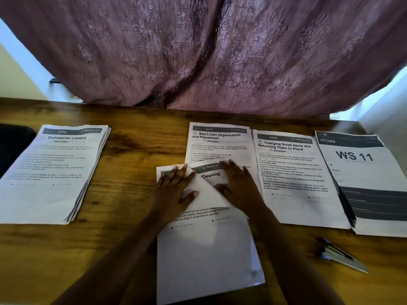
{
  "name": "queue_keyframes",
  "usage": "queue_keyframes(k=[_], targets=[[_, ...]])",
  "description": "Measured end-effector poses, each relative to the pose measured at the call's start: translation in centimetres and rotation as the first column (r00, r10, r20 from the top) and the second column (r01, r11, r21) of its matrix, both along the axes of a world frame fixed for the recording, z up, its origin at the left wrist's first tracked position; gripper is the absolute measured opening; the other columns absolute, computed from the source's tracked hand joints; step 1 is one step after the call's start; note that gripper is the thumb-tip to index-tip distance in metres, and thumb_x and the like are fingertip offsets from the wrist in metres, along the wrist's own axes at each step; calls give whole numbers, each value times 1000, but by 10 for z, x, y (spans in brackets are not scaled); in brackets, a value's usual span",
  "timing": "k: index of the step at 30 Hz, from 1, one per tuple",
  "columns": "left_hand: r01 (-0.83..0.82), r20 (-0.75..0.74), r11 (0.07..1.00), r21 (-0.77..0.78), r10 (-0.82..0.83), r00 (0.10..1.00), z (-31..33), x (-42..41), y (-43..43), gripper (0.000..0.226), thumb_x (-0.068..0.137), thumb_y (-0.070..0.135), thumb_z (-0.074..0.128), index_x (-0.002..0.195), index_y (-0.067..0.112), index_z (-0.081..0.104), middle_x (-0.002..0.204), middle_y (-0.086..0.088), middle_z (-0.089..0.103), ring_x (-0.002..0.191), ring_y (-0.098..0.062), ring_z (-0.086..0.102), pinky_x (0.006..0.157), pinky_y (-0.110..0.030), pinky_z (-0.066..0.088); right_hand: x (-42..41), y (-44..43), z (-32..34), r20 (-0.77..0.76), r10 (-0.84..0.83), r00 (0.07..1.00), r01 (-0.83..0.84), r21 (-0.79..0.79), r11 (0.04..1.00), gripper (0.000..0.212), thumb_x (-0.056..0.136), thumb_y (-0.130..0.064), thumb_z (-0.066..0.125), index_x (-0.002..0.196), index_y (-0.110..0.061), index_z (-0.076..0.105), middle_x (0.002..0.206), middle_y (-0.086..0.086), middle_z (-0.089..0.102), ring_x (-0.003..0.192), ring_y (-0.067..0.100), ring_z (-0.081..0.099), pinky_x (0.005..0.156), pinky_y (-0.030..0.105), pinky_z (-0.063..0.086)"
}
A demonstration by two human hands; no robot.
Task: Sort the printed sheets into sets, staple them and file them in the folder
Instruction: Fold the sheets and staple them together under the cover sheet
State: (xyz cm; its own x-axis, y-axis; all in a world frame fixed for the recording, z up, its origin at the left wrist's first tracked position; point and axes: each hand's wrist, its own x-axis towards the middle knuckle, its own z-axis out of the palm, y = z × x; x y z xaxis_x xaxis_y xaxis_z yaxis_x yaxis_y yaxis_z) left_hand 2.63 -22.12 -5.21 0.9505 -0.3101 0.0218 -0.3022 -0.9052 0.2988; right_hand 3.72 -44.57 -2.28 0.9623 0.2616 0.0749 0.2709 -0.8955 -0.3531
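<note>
Printed sheets lie in piles on a wooden table (pixel 132 238). In the middle front is a set headed "Cleaning" (pixel 207 249). My left hand (pixel 176 192) presses flat on a folded-over top sheet of it, fingers spread. On the same set, just to the right, my right hand (pixel 237 183) rests with its fingers on the heading. Behind them lies the "Bed Linen Organization" sheet (pixel 220 142). The "Dishwasher Loading" pile (pixel 55 172) is at the left, with "Charging Small Items" (pixel 293 177) and the "WS 11" pile (pixel 370 183) at the right. A stapler (pixel 339 256) lies front right.
A mauve patterned curtain (pixel 209 51) hangs over the table's far edge. A dark object (pixel 13 146) sits at the far left edge of the table. Bare wood shows between the left pile and the middle set.
</note>
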Motion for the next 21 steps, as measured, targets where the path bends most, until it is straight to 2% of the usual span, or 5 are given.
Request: queue_keyframes(k=[7,10,12,15,21], targets=[[-15,-9,1000,20,15,1000,3,-1,-2,88,76,79,-11,150,37,10,160,7,5,148,-16,2,117,-40,4,-17,9,21,-46,-270,962,270,328,905,61,81,-41,70,132,-23,41,94,0,65,88,20,62,80,35,52],[-13,-6,1000,-26,13,1000,6,-3,-2,86,76,79,-12,149,37,5,159,9,5,148,-15,3,119,-40,3,-22,17,25,-187,-305,934,356,565,744,63,81,-31,72,134,-25,38,110,2,65,102,17,62,88,33,52],[-42,-16,979,-199,40,999,7,-4,-2,76,85,74,-5,150,37,8,158,5,18,147,-17,14,119,-45,14,-29,21,27,-52,-139,989,144,564,813,54,88,-20,62,137,-24,40,127,-1,59,111,11,57,93,29,49],[-78,-53,821,-566,58,997,7,-3,2,57,97,60,15,150,41,17,149,-2,42,138,-21,37,108,-52,36,-36,20,13,245,253,936,-291,137,947,40,89,-36,48,120,-17,63,119,5,66,107,17,61,93,35,51],[16,25,997,-78,-14,1000,2,0,2,76,84,74,10,147,36,29,158,0,18,147,-22,13,117,-45,12,-34,15,10,-26,79,997,-57,471,880,37,91,-35,50,119,-15,63,119,2,66,108,17,62,96,29,47]])
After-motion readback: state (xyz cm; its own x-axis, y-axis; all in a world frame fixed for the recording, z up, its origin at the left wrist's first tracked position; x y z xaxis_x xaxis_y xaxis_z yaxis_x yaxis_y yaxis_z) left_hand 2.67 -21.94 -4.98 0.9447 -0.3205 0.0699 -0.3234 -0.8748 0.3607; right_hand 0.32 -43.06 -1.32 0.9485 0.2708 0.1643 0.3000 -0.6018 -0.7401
